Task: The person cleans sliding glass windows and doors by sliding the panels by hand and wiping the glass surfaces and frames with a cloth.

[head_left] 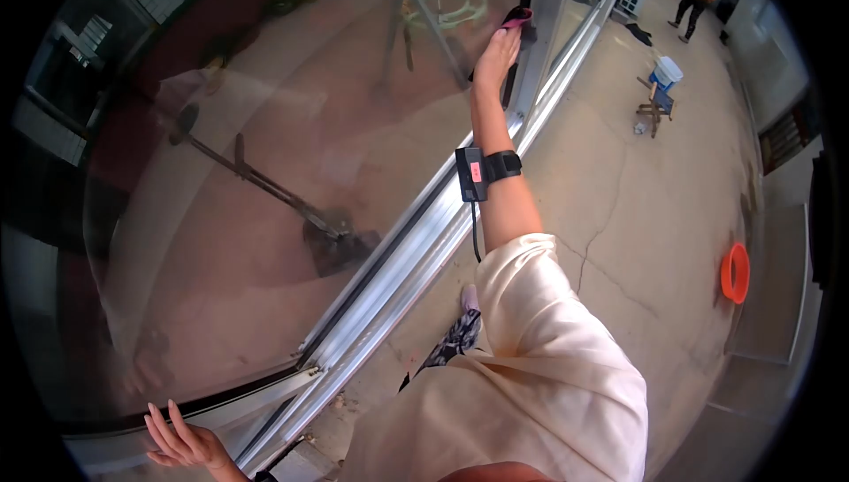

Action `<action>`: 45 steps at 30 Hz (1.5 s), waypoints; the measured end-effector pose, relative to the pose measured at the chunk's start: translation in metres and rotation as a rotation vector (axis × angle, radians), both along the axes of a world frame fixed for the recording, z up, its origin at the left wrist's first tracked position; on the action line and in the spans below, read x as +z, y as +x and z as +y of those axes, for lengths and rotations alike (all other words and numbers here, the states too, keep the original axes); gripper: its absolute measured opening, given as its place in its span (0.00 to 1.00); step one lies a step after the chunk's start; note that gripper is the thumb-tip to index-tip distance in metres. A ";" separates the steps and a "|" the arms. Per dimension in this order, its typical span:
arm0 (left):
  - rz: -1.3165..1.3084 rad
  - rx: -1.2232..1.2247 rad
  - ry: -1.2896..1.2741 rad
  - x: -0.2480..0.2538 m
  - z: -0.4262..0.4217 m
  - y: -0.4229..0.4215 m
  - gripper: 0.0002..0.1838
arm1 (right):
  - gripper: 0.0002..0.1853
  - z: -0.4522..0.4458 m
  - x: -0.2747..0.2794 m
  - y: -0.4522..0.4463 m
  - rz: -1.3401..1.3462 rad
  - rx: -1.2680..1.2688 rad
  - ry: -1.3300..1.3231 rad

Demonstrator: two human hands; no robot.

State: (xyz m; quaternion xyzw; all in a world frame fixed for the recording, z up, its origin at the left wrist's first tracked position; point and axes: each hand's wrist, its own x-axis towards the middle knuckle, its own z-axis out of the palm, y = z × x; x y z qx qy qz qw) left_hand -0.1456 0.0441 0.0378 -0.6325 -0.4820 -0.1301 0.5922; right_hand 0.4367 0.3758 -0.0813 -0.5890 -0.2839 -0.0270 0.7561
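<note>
Holding a pink-and-black cloth (pixel 516 19) against the window (pixel 336 155) beside its metal upright (pixel 537 49), upper centre of the frame, with the right hand (pixel 497 57), fingers together. Extending the left hand (pixel 187 443), wide open with fingers spread, to the bottom rail (pixel 232 400), lower left; cannot tell whether touching. Visible at right: orange tub (pixel 735 273) on floor (pixel 619 208).
</note>
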 end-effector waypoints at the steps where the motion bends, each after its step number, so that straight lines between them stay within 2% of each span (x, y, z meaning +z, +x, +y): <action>1: -0.001 0.002 0.001 0.000 0.001 0.001 0.15 | 0.28 -0.003 -0.032 -0.003 0.071 -0.012 -0.057; 5: 0.000 -0.009 0.007 0.002 0.002 0.002 0.15 | 0.30 -0.018 -0.127 -0.036 0.265 0.016 -0.211; 8: -0.005 -0.030 0.027 0.000 0.002 0.000 0.15 | 0.30 -0.048 -0.159 -0.093 0.418 0.081 -0.269; 12: -0.024 -0.048 0.038 0.000 0.003 0.000 0.16 | 0.33 -0.088 -0.161 -0.174 0.527 0.185 -0.260; 15: -0.025 -0.062 0.045 0.000 0.003 0.000 0.17 | 0.33 -0.138 -0.135 -0.242 0.561 0.323 -0.299; 20: -0.031 -0.063 0.025 0.001 0.002 0.000 0.18 | 0.33 -0.220 -0.099 -0.330 0.234 0.586 -0.280; 23: -0.065 -0.066 -0.005 0.001 0.001 -0.002 0.20 | 0.34 -0.226 -0.068 -0.326 0.087 0.612 -0.198; 28: -0.087 -0.075 0.001 0.000 0.000 0.000 0.19 | 0.33 -0.145 -0.033 -0.217 -0.040 0.344 -0.095; 31: -0.100 -0.099 0.016 0.000 0.003 0.000 0.19 | 0.34 -0.099 -0.046 -0.155 0.186 0.413 -0.025; 34: -0.105 -0.106 0.017 -0.001 0.002 -0.002 0.20 | 0.34 -0.104 -0.054 -0.174 0.242 0.365 -0.093; 36: -0.100 -0.107 0.019 -0.001 0.003 -0.002 0.20 | 0.34 -0.138 -0.053 -0.229 0.228 0.321 -0.192; 38: -0.089 -0.098 0.025 -0.001 0.004 -0.001 0.20 | 0.34 -0.176 -0.063 -0.291 0.216 0.396 -0.245; 42: -0.084 -0.064 -0.005 0.001 0.001 0.002 0.20 | 0.38 -0.251 -0.091 -0.399 0.225 0.653 -0.366; 45: -0.091 -0.056 -0.017 0.002 0.001 0.002 0.21 | 0.35 -0.290 -0.111 -0.436 0.232 0.851 -0.437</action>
